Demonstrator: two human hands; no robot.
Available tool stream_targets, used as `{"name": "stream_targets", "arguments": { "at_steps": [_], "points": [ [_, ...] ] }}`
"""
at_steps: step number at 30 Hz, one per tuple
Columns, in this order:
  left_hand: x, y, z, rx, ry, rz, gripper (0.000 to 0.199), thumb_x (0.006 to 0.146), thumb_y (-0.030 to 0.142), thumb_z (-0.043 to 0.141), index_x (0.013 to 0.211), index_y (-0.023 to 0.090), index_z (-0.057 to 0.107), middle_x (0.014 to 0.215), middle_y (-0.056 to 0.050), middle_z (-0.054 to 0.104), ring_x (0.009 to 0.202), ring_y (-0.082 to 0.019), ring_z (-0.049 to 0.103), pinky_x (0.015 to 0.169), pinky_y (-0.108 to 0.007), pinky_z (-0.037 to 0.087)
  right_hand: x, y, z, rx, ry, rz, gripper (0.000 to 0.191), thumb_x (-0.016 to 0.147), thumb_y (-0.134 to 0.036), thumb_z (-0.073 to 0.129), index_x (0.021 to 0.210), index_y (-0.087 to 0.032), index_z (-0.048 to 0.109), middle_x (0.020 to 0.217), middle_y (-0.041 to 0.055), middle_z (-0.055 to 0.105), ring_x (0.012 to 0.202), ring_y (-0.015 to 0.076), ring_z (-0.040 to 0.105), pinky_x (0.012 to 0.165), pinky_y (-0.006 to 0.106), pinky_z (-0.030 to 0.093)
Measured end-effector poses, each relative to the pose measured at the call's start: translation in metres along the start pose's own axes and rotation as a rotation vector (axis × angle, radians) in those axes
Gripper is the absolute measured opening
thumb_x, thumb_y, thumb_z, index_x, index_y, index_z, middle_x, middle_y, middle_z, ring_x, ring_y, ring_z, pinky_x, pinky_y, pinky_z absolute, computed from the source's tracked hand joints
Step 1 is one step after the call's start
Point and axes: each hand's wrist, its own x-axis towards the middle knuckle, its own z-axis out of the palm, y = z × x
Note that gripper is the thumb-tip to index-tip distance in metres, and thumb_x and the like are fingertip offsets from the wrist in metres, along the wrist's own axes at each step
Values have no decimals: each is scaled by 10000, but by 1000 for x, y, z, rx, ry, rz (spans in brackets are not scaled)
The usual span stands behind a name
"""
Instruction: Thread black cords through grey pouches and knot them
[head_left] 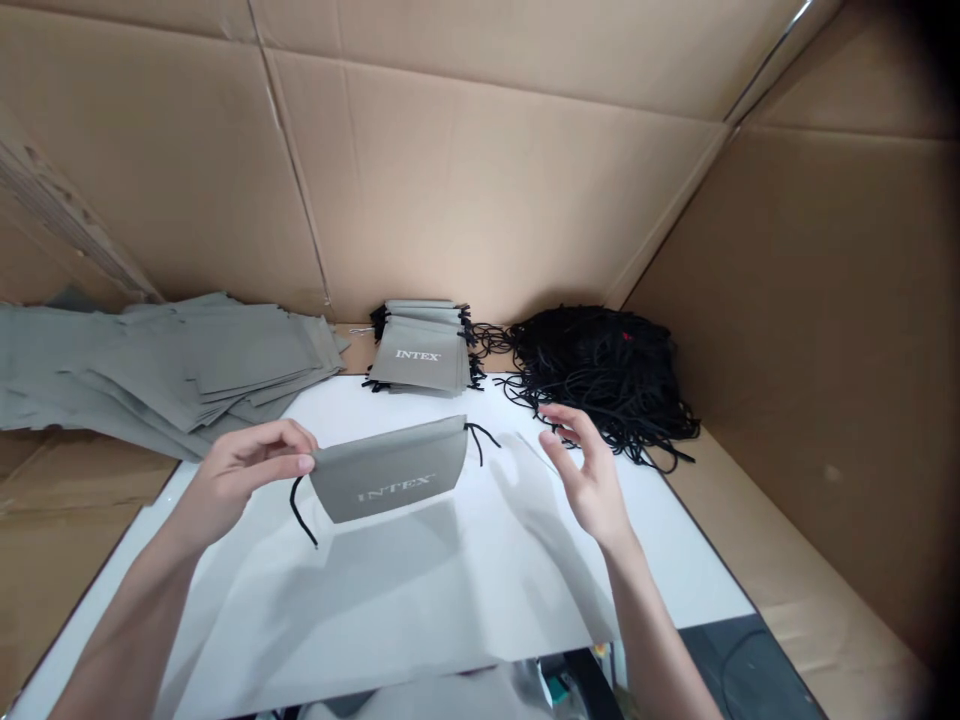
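Observation:
A grey drawstring pouch (394, 470) printed INTEX is held above the white table by its upper left corner. My left hand (259, 465) pinches that corner between thumb and fingers. Black cord ends hang from both top corners of the pouch, a longer one on the left and a short pair on the right. To the right of the pouch, my right hand (581, 460) is raised with thumb and fingers apart, touching nothing that I can see. Its fingertips are near the front of a heap of black cords (600, 370).
Overlapping grey pouches without visible cords (225, 350) lie at the back left. A neat stack of corded INTEX pouches (420, 350) stands at the back middle. Cardboard walls (495, 180) enclose the back and sides of the white tabletop (360, 640).

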Motion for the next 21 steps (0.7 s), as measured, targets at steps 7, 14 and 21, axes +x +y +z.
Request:
{"name": "stream_targets", "arguments": {
  "at_steps": [7, 14, 21],
  "points": [
    [16, 13, 14, -74, -110, -51, 207, 838, 332, 671, 677, 204, 648, 752, -20, 677, 729, -181, 621, 616, -247, 500, 31, -44, 10, -256, -537, -468, 560, 954, -436, 608, 1465, -298, 424, 1475, 106, 486, 1352, 290, 457, 1107, 489, 412],
    [9, 12, 24, 5, 67, -87, 232, 833, 375, 698, 707, 185, 652, 867, -52, 750, 830, -208, 696, 690, -272, 550, 39, -34, 22, -162, -651, -583, 356, 1029, -309, 493, 1379, -275, 553, 1022, 45, 702, 837, 171, 655, 757, 279, 533],
    [-4, 6, 38, 523, 295, 266, 118, 945, 269, 566, 878, 203, 637, 1003, -23, 746, 860, -158, 701, 579, -191, 536, 32, -25, 23, -321, -587, -773, 399, 1024, -146, 398, 1367, -247, 576, 911, 52, 696, 764, 162, 629, 636, 245, 490]
  ]
}}
